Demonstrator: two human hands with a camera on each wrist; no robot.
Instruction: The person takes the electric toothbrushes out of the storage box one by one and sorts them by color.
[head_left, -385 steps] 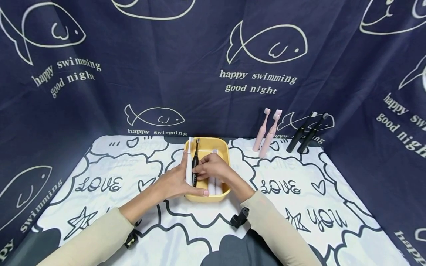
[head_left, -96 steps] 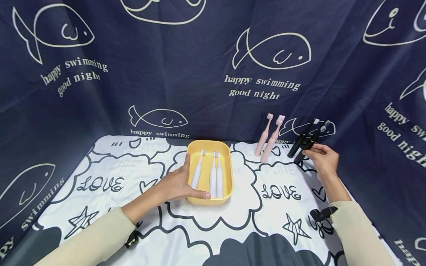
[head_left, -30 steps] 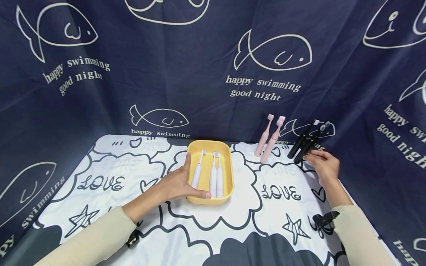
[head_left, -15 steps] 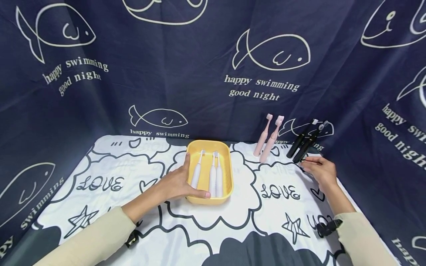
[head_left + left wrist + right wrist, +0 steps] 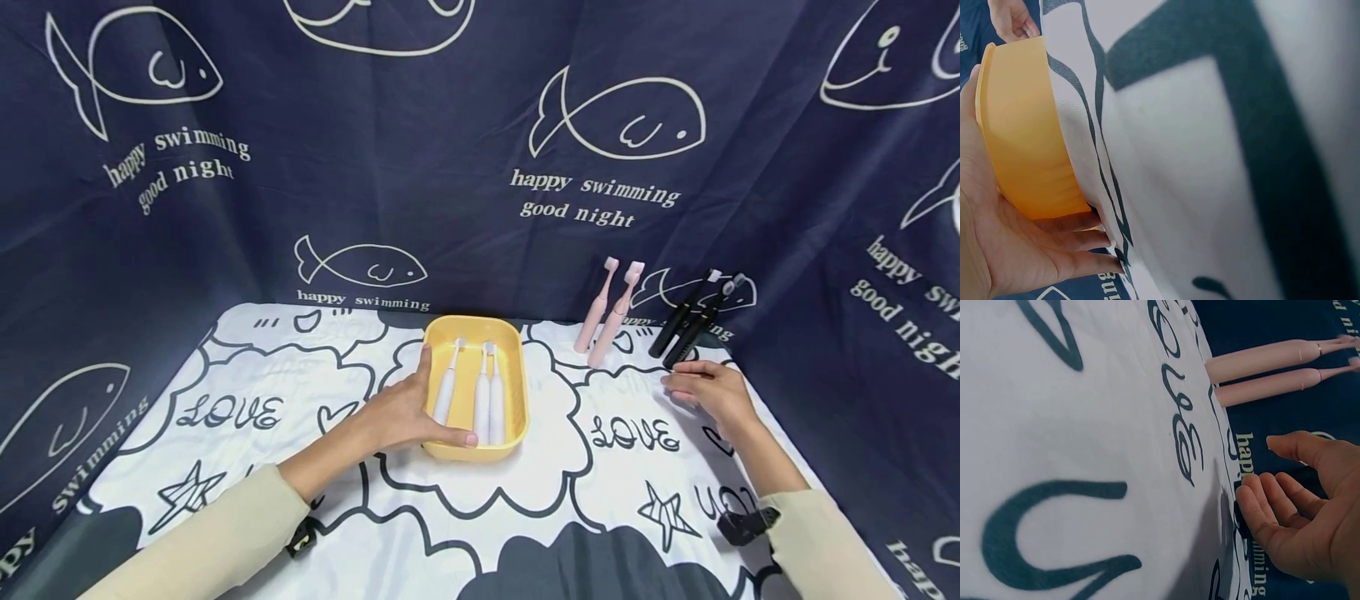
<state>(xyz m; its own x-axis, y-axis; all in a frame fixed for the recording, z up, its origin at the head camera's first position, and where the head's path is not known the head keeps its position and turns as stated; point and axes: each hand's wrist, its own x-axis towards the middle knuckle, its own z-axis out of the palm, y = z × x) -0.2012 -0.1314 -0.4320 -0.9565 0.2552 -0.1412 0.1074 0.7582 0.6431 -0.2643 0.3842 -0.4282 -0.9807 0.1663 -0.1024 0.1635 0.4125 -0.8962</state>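
My left hand (image 5: 405, 412) holds the near left corner of a yellow plastic bin (image 5: 522, 392), thumb along the front rim and fingers against the left wall. Inside the bin lie white electric toothbrushes: one at the left (image 5: 445, 396), and two side by side at the right (image 5: 482, 404). My right hand (image 5: 712, 396), with nothing in it, is just in front of the black electric toothbrushes (image 5: 684, 337), its fingers loosely bent. These stand upright in a close group at the back right. In the right wrist view the same hand (image 5: 1310, 512) shows an empty palm.
Pink electric toothbrushes (image 5: 611, 325) stand upright together, left of the black ones. A white cloth (image 5: 300, 467) printed with clouds and words covers the table. Dark blue fish-print fabric (image 5: 465, 167) rises behind and at both sides.
Earlier my right hand held a black toothbrush in the bin; that toothbrush now stands with the other black ones. The right hand has let go and drawn back. My left hand stays at the bin.
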